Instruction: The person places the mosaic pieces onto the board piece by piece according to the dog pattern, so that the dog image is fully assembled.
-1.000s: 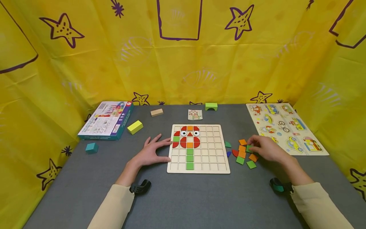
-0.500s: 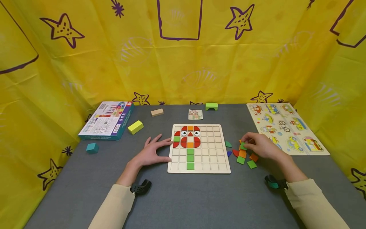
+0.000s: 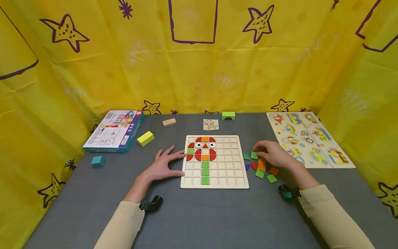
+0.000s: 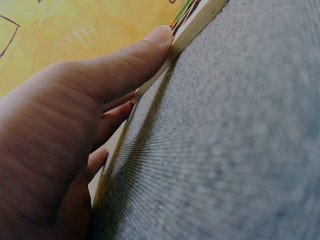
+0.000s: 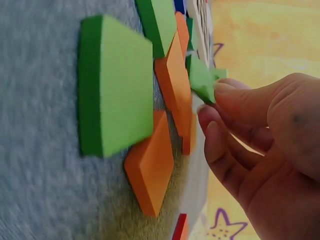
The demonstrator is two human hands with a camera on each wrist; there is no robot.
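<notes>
— Item one?

— Green square tile [image 3: 254,155], pinched at one corner between thumb and fingertips of the right hand [image 3: 271,154], lifted clear of the grey tabletop [image 3: 217,214] just beside the right edge of the wooden grid board [image 3: 214,161]. In the right wrist view the tile [image 5: 202,79] is tilted, its free corner pointing away from the fingers [image 5: 235,100]. Square, so no long axis.

— Around it?

— Loose tile pile under that hand: orange squares [image 3: 262,164], green squares [image 3: 272,178], a red quarter-round [image 3: 254,166], a blue piece [image 3: 247,167], a green quarter-round [image 3: 246,156].

— Board contents?

— Figure in red, orange and green tiles with two eye tiles [image 3: 198,145], and a green stem [image 3: 205,172] running towards the near edge.

— Left hand?

— Left hand [image 3: 163,166] flat on the table, fingers spread and straight, thumb [image 4: 145,50] and fingertips pressed against the board's left edge. It holds nothing.

— Further out?

— Pattern card [image 3: 211,124], green arch block [image 3: 228,115], plain wooden block [image 3: 169,122], yellow block [image 3: 145,138], teal cube [image 3: 97,161], boxed game [image 3: 113,131] far left, vehicle peg puzzle [image 3: 308,138] far right.

— Legible writing?

— Print on the box is too small to read.
</notes>
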